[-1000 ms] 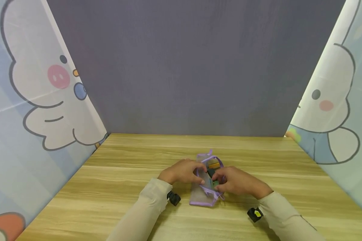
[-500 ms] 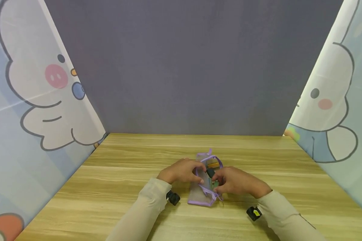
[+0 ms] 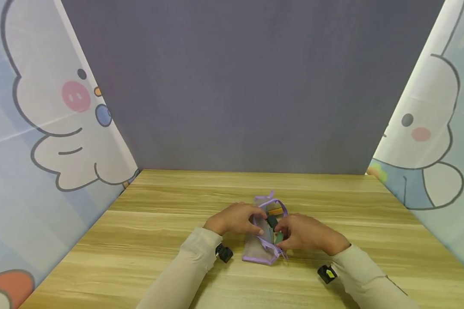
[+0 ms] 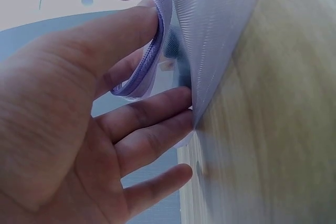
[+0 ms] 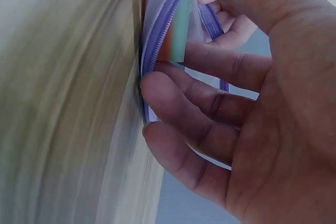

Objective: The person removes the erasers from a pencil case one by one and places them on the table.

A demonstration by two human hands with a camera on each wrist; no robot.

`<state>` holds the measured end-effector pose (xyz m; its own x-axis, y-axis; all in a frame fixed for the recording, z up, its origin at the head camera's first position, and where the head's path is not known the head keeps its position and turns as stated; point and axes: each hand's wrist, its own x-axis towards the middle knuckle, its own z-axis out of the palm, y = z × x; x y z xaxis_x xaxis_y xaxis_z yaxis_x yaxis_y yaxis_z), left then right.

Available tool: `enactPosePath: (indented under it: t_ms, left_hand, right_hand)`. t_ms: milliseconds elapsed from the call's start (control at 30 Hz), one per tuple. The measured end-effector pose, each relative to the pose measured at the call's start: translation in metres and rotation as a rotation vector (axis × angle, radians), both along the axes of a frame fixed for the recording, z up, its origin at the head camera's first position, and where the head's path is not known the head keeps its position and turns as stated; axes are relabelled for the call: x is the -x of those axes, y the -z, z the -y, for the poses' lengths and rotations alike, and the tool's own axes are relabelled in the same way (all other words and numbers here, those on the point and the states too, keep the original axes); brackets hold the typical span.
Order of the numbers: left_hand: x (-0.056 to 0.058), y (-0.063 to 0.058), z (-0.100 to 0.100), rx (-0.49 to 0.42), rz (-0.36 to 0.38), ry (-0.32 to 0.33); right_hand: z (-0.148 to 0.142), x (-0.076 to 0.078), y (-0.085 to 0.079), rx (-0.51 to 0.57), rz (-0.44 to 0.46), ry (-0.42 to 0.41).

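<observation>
A see-through mesh zip pouch (image 3: 257,250) with purple trim lies on the table, its zip mouth spread apart. My left hand (image 3: 237,219) grips the mouth's left edge, and the left wrist view shows the thumb on the purple zip (image 4: 149,59). At the opposite edge, my right hand (image 3: 307,232) has thumb and index finger around a pale green block (image 5: 181,27) with an orange side, just within the mouth. Its other fingers lie along the outside of the zip edge. A small black object (image 3: 272,221) and a yellow-orange piece (image 3: 276,211) sit inside the pouch.
The wooden table (image 3: 170,201) spreads out on all sides of the pouch. A dark grey panel (image 3: 232,86) stands at the back, with cartoon-printed sheets (image 3: 62,171) at the left and right. A black wrist camera (image 3: 326,274) hangs below each forearm.
Both hands stay almost in place. The green block shows between the right thumb and index finger now, slightly shifted and more tilted than before. The head view has swayed a little.
</observation>
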<state>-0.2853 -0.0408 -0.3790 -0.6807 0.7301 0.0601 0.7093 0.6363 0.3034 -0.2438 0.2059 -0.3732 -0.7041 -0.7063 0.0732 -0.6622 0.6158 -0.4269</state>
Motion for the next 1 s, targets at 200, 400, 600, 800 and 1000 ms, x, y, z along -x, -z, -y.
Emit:
enactPosePath:
  t_ms: [200, 400, 600, 800, 1000]
  left_hand:
    - [0.000, 0.002, 0.000, -0.003, 0.010, 0.001]
    - [0.001, 0.002, -0.002, 0.002, -0.013, -0.009]
    - [0.001, 0.003, -0.003, 0.018, -0.053, -0.036]
    - [0.000, 0.004, -0.005, 0.024, -0.069, -0.051]
    - [0.001, 0.003, -0.007, 0.016, -0.073, -0.047]
  right_hand:
    - [-0.002, 0.000, 0.000, -0.001, 0.009, -0.002]
    - [-0.003, 0.000, -0.002, -0.011, -0.020, 0.008]
    - [-0.008, 0.002, -0.001, -0.021, -0.039, 0.036]
    - [-0.010, 0.004, 0.000, -0.033, -0.038, 0.057]
    - [-0.013, 0.005, -0.001, -0.030, -0.045, 0.063]
